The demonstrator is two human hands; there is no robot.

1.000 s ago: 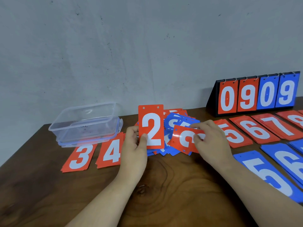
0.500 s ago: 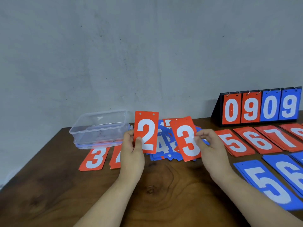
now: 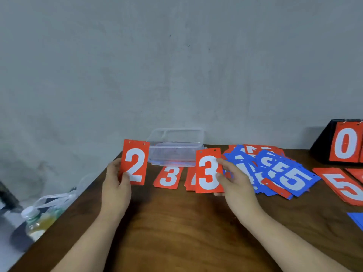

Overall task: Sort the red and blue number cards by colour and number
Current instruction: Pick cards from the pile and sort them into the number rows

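**Red 2 in your left hand, red 3 in your right**

Your left hand (image 3: pixel 115 185) grips the red 2 card (image 3: pixel 134 162) by its lower left edge, thumb across the face. It holds the card upright above the near left part of the wooden surface (image 3: pixel 176 232), with two punched holes showing along the card's top edge.

Your right hand (image 3: pixel 235 181) pinches the red 3 card (image 3: pixel 208 173) at its right edge, also upright and facing you.

Between the two held cards, a second red 3 (image 3: pixel 169 176) lies flat on the surface. Just right of it a further red card (image 3: pixel 189 180) is mostly hidden behind the 3 you hold; its number cannot be read.

A clear plastic container (image 3: pixel 174 148) sits behind these, against the wall.

To your right lies a loose heap of blue and red cards (image 3: pixel 255 169), overlapping and unsorted, with a blue 5 card (image 3: pixel 294 178) on top at its near side. Further right a red 5 card (image 3: pixel 341 186) lies flat, and behind it a black flip scoreboard (image 3: pixel 322 146) shows a red 0 at the frame edge.

A blurred bottle (image 3: pixel 37 222) stands below the surface's left edge.
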